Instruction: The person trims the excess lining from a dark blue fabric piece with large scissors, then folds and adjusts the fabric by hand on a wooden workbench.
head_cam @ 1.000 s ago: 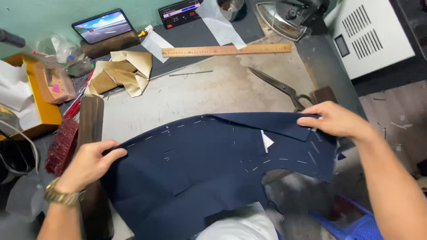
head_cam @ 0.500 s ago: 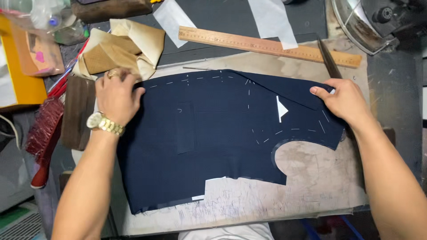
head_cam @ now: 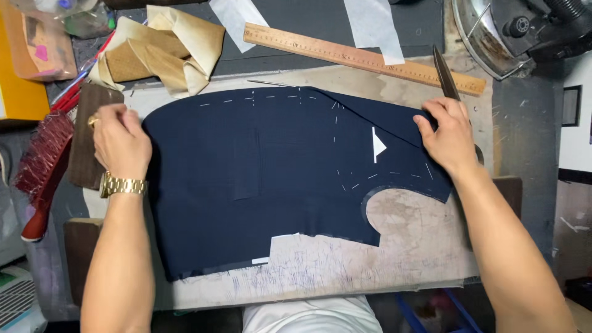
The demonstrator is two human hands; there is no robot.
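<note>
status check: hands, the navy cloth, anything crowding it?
Left hand flat on left edge of dark navy cut fabric panel; right hand pressing right edge. Panel flat on worn board. Scissors beside right hand, wooden ruler above.

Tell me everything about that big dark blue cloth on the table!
The navy cloth is a cut piece of woven-looking fabric, lying flat on a worn pale board. White dashed stitches run along its curved top edge and right part. Its upper right corner is folded over, with a small white triangle beside the fold. A rounded notch is cut from the lower right edge. The left hand presses its left edge, and the right hand its right end.
</note>
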